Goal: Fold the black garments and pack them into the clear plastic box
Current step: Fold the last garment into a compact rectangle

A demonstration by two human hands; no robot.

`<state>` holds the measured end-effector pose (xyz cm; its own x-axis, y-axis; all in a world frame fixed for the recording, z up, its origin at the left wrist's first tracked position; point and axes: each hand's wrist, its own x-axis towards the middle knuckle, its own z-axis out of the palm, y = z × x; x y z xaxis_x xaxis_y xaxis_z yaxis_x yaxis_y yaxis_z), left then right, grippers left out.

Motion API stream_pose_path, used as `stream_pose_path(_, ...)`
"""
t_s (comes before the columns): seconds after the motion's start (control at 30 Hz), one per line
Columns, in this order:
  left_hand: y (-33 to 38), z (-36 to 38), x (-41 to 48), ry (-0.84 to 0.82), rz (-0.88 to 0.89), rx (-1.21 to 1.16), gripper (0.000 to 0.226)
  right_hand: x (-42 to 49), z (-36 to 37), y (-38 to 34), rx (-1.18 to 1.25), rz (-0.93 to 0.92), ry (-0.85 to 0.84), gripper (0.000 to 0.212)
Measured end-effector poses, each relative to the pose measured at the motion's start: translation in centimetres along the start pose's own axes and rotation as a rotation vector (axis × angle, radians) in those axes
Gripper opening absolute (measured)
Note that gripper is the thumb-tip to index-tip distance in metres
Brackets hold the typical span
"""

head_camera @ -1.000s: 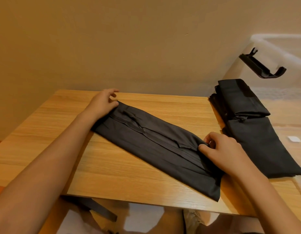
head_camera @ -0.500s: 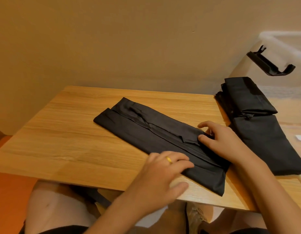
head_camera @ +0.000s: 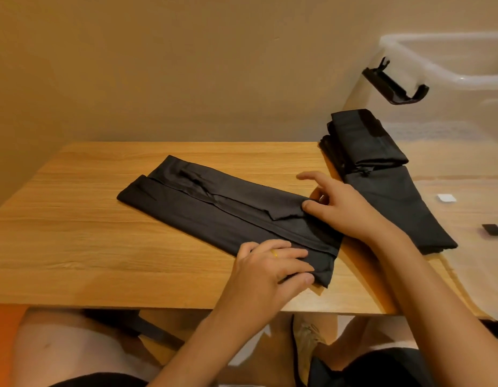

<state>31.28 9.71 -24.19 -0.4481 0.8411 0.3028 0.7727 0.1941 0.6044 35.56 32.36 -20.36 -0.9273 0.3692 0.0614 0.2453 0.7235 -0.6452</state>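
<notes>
- In the middle of the tabletop [head_camera: 74, 247] — one long folded black garment [head_camera: 214, 213].
- Left hand [head_camera: 270, 269] grips its near end; right hand [head_camera: 351, 210], fingers loose, presses it with the thumb.
- At the right edge: one folded pile [head_camera: 381, 191], beside one clear plastic box [head_camera: 465, 79].

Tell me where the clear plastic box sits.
Head view, far right: the clear plastic box stands at the table's right end, just beyond the folded black stack.
</notes>
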Motion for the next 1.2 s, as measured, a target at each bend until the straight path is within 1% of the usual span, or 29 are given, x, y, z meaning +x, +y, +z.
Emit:
stream_pose_path(0.07,0.2,-0.8,-0.1,0.061,-0.083,-0.162,0.025,-0.2,-0.4,0.0,0.139,-0.014,0.016,0.049)
stream_pose_path(0.13,0.3,-1.6,-0.4,0.095,-0.178,-0.326,0.019,-0.3,-0.7,-0.3,0.234,-0.007,-0.015,0.042)
stream_pose_path(0.17,0.4,-2.1,-0.5,0.107,-0.212,-0.37,0.017,-0.2,-0.9,-0.4,0.27,0.007,-0.043,0.039)
stream_pose_path(0.23,0.4,-2.6,-0.7,0.149,-0.24,-0.401,0.015,-0.1,-1.2,-0.5,0.388,0.054,-0.145,0.033)
stream_pose_path(0.33,0.4,-2.9,-0.8,0.197,-0.273,-0.447,0.017,-0.1,-1.6,-0.5,0.598,0.138,-0.332,0.03)
stream_pose_path(0.4,0.4,-2.9,-0.8,0.208,-0.285,-0.457,0.017,-0.1,-1.7,-0.2,0.661,0.184,-0.409,0.029)
stream_pose_path(0.53,0.4,-3.3,-1.1,0.254,-0.284,-0.471,0.014,0.0,-2.0,0.5,0.687,0.234,-0.455,0.026)
stream_pose_path(0.63,-0.3,-4.0,-1.6,0.247,-0.283,-0.452,0.013,-0.2,-1.8,0.7,0.627,0.186,-0.422,0.023)
stream_pose_path(0.7,-1.1,-4.7,-2.1,0.229,-0.271,-0.424,0.014,-0.5,-1.7,0.6,0.6,0.143,-0.437,0.025)
stream_pose_path(0.77,-1.8,-5.6,-2.8,0.22,-0.265,-0.387,0.022,-1.3,-1.9,0.2,0.581,0.081,-0.515,0.031)
stream_pose_path(0.83,-2.6,-6.7,-3.6,0.214,-0.281,-0.355,0.02,-2.5,-2.2,-0.5,0.556,0.023,-0.632,0.041)
stream_pose_path(0.87,-3.0,-7.2,-4.1,0.211,-0.295,-0.357,0.017,-3.1,-2.2,-0.8,0.501,-0.019,-0.666,0.044)
stream_pose_path(0.93,-3.9,-8.4,-5.3,0.213,-0.319,-0.365,0.015,-4.4,-1.4,-1.5,0.344,-0.106,-0.645,0.047)
stream_pose_path(1.0,-4.7,-9.3,-6.5,0.238,-0.344,-0.377,0.018,-5.4,0.0,-2.2,0.257,-0.157,-0.535,0.043)
stream_pose_path(1.1,-5.1,-10.0,-7.6,0.275,-0.369,-0.459,0.02,-6.4,2.3,-2.6,0.191,-0.289,-0.321,0.029)
stream_pose_path(1.17,-5.4,-10.2,-8.0,0.31,-0.391,-0.522,0.025,-6.9,3.5,-3.1,0.196,-0.37,-0.244,0.025)
stream_pose_path(1.2,-5.5,-10.3,-8.1,0.333,-0.405,-0.54,0.026,-7.0,4.1,-3.4,0.222,-0.381,-0.212,0.024)
